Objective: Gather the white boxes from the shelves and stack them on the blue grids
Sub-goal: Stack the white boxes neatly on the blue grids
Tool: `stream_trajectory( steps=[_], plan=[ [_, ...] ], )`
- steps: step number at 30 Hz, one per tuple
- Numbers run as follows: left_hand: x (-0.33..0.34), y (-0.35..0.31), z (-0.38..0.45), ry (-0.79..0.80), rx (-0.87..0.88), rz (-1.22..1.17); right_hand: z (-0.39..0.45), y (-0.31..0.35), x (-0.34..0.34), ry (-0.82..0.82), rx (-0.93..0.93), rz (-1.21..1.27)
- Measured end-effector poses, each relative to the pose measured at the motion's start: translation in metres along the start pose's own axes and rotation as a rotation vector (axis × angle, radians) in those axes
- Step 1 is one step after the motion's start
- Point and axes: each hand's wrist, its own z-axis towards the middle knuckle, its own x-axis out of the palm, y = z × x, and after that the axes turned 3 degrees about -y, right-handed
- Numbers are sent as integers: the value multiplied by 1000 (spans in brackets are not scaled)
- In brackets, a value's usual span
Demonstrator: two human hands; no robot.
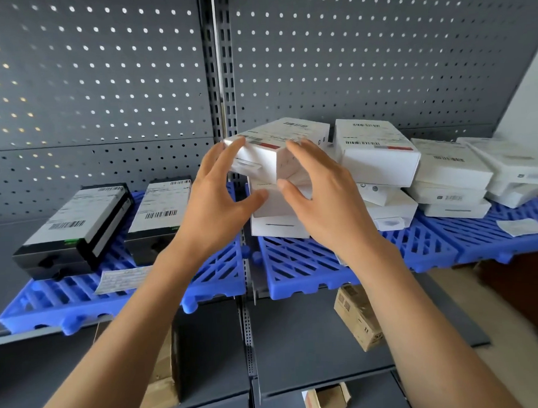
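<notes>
From the head camera, both bare arms reach forward to a shelf backed by grey pegboard (102, 87). The left hand (213, 200) and the right hand (323, 198) meet at the top white box (268, 154) of a leaning stack, which sits on the middle blue grid (298, 264). The left fingers (233, 150) are spread and lie against the box's left corner, thumb stretched below toward the stack; the right fingers (302, 150) curve over its front right face, thumb tip touching the box beneath. Both hands are open and cupped around the box; whether it is lifted clear of the stack cannot be told. The lower white box (278, 226) of that stack rests on the grid. Just to the right, a second stack of white boxes (379, 155) leans against it, and further right two more stacks (454, 177) stand on the right blue grid (479, 241), beside a loose paper slip (521, 226). On the left blue grid (65, 302) lie two black boxes (74, 230) with white barcode labels, side by side, with a paper label (120, 279) in front of them. Brown cardboard cartons (357, 317) sit on the lower shelves
</notes>
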Motion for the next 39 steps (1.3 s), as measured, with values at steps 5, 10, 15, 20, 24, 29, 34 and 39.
stream_trajectory(
  steps=[5, 10, 15, 20, 24, 29, 34, 39],
  plan=[
    [6, -7, -9, -50, 11, 25, -3, -5, -6, -4, -5, 2],
    [16, -16, -22, -74, 29, -10, -5, -15, -15, -28, -31, -5],
    [23, -22, -26, -113, 51, 11, -5, -23, -14, -39, -81, -44],
    [22, -26, -27, -181, 72, 4, -5, -24, -13, -51, -76, 12],
    [21, -29, -28, -244, 78, -44, -5, -24, -14, -48, -51, 96],
    [18, -27, -23, -266, 86, -30, 0, -22, -15, -48, -28, 177],
    [21, -25, -21, -261, 83, -35, 1, -27, -10, -60, -10, 167],
    [23, -21, -19, -276, 79, -24, -5, -30, -6, -25, 33, 178]
  ],
)
